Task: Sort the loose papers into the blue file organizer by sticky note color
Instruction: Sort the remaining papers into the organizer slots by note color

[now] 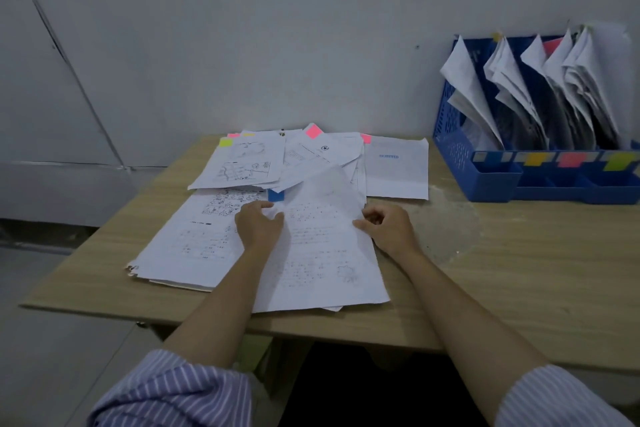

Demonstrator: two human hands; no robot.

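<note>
Grey walls stand behind a light wooden tabletop that fills the scene. At its far right corner sits the blue file organizer, its upright slots already holding several bundles of white sheets; small colored tabs in blue, orange, pink and green mark the low front rail. So part of the sorting looks done.

Much is left, I judge: a spread of loose papers covers the middle and far-left part of the tabletop, well apart from the organizer. Pink and yellow sticky notes show along the far edge of the heap, and one blue sticky note peeks out near its center. A separate sheet stamped in blue lies between the heap and the organizer.

Both forearms reach forward from striped rolled sleeves. The left hand rests on the top sheet, fingers curled and seemingly pinching its left edge. The right hand grips the same sheet's right edge, fingers curled, thumb on the paper.
</note>
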